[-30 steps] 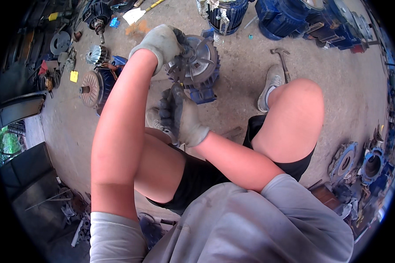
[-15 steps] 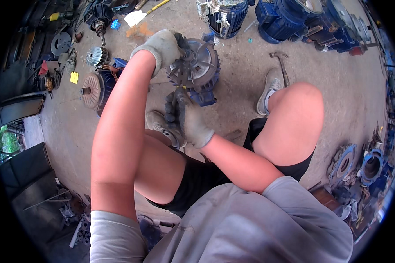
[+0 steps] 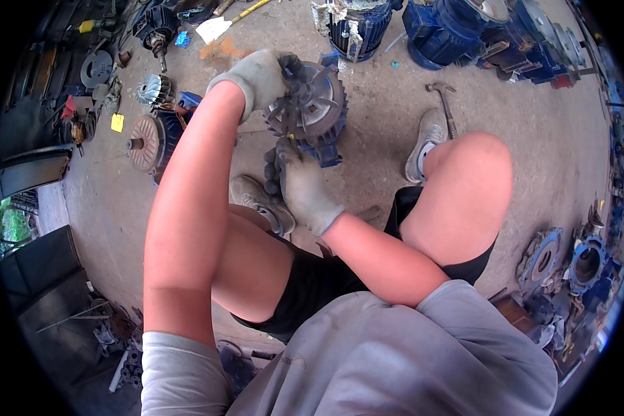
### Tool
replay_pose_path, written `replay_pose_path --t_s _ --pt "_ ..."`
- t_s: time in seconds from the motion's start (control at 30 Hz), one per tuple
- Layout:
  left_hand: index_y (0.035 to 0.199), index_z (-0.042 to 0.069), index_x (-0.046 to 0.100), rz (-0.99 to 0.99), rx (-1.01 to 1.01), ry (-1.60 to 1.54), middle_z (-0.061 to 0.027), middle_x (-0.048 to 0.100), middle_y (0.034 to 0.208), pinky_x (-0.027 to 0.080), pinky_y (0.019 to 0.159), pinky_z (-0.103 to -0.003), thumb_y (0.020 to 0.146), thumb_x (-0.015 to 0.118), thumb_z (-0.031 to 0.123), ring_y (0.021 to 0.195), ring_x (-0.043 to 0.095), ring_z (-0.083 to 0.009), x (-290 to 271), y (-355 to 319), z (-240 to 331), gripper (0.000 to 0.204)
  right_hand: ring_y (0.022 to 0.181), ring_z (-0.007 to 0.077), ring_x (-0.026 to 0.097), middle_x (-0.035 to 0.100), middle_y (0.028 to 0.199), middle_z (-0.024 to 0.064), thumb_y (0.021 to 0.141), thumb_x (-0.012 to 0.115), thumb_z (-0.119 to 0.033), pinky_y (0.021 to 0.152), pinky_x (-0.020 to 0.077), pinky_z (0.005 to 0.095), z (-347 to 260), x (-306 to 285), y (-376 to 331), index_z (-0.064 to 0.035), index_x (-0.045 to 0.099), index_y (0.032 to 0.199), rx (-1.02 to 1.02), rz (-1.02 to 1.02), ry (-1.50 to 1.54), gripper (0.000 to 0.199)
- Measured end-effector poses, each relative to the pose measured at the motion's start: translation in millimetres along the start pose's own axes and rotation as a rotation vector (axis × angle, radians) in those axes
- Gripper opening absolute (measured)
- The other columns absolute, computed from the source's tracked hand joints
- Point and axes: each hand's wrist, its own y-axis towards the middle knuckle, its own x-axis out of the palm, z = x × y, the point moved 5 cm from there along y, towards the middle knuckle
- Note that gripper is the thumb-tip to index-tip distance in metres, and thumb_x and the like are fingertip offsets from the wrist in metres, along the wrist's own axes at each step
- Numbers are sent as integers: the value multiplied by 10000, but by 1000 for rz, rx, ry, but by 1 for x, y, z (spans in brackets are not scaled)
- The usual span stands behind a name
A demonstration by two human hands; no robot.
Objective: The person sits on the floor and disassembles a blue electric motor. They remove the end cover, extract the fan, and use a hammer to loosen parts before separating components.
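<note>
An electric motor with a blue finned housing stands on the floor in front of me. Its grey bladed fan faces up toward me. My left hand, in a pale work glove with dark-coated fingers, has its fingers bent over the fan's upper left side and grips it. My right hand, gloved the same way, is at the motor's near edge just below the fan. Its fingers are curled and the thumb points up to the rim. Whatever lies between those fingers is hidden.
A claw hammer lies beside my right shoe. More blue motors stand at the far right. A motor with a ribbed round end and a loose finned rotor are at left. Round blue castings lie at right.
My right hand has shifted slightly, its wrist a little right and down, with the fingers curled in more. My left hand stays on the fan, almost unmoved.
</note>
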Motion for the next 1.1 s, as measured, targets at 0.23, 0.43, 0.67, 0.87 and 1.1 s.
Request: replay_pose_path --t_s 0.23,0.43,0.67,0.87,1.1 --pt "1294 77 694 -36 58 -66 -179 764 1100 572 878 -396 893 717 61 997 731 -309 -3 -10 14 401 585 168 596 628 767 25 1112 539 -415 517 450 323 1 -3 4 -70 636 1038 -21 -34 -16 366" --pt "1330 104 670 -58 126 20 -196 754 1196 571 937 -439 885 661 93 1097 719 -394 -8 -12 23 445 596 185 597 632 790 40 1111 517 -393 524 456 338 -7 -6 -3 -61 633 1037 -25 -33 -107 360" --pt "1281 63 667 -122 49 62 -194 753 1186 554 958 -437 868 685 127 1113 716 -366 -2 0 25 419 634 193 613 635 809 42 1099 508 -364 538 462 349 -16 -12 -3 -50 639 1069 13 -19 -228 342" --pt "1234 53 680 -144 36 20 -178 763 1153 551 921 -422 877 703 172 1057 719 -332 -11 0 30 377 644 184 610 632 804 40 1106 511 -349 562 481 346 -33 -17 -9 -36 636 1070 35 -92 -279 339" --pt "1139 26 701 -18 107 -137 -137 752 1014 552 867 -385 848 750 136 924 694 -262 -26 -16 4 315 784 171 659 692 947 77 1106 549 -230 712 536 308 -19 -17 -5 -21 643 1219 53 -240 -116 255"
